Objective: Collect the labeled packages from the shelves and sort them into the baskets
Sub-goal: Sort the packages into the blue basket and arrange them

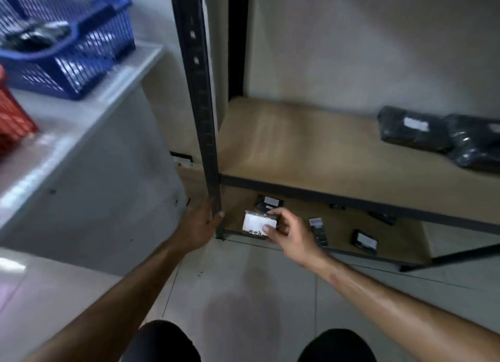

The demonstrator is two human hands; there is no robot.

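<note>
Left hand: your left hand (203, 222) wrapped round the foot of the dark slotted metal shelf upright (201, 104), thumb on the shelf side and fingers behind it.
Right hand: your right hand (290, 233) pinched a small black plastic package with a white label (257, 224) between thumb and curled fingers, held just in front of the lowest wooden shelf board (338, 226).
Label writing: handwritten digits ran along the label's lower edge, something like "06-07-24"; motion blur kept you from a sure reading.
Other small packages: three more black labelled packets (364, 240) lay on the lowest board to the right of your hand, and another (267, 202) sat just behind the held one; their labels were too small to read.
Middle shelf: two larger black plastic-wrapped parcels (414, 130) lay touching at the right end of the pale wooden board (297, 145), one with a white label, unreadable.
Baskets: a blue plastic mesh basket (81, 58) holding dark packets and a red mesh basket (13, 121) stood on the white table (81, 123) at your left, well apart from the shelves.
</note>
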